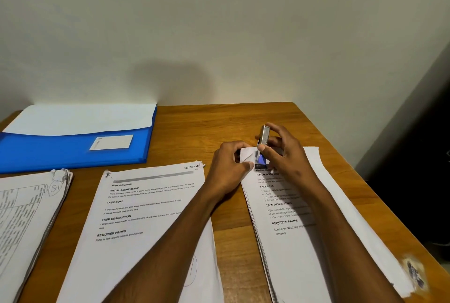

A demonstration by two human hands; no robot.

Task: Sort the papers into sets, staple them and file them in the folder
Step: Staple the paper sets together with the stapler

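Papers lie in three white printed stacks across the wooden desk [219,117]. Far to the left of the hands, a thick dog-eared stack [29,210] has a circled mark at its top corner. Beyond it an open blue plastic folder [73,154] holds white sheets. Just left of the left forearm sits a stapled set headed "Wipe dining table" [146,217]. The left hand [227,166] pinches the folded top left corner of the right-hand stack [292,225], fingers curled on the paper. Touching it, the right hand [285,154] grips a small silver and blue stapler [263,143], fingers wrapped round its body, its nose at that corner.
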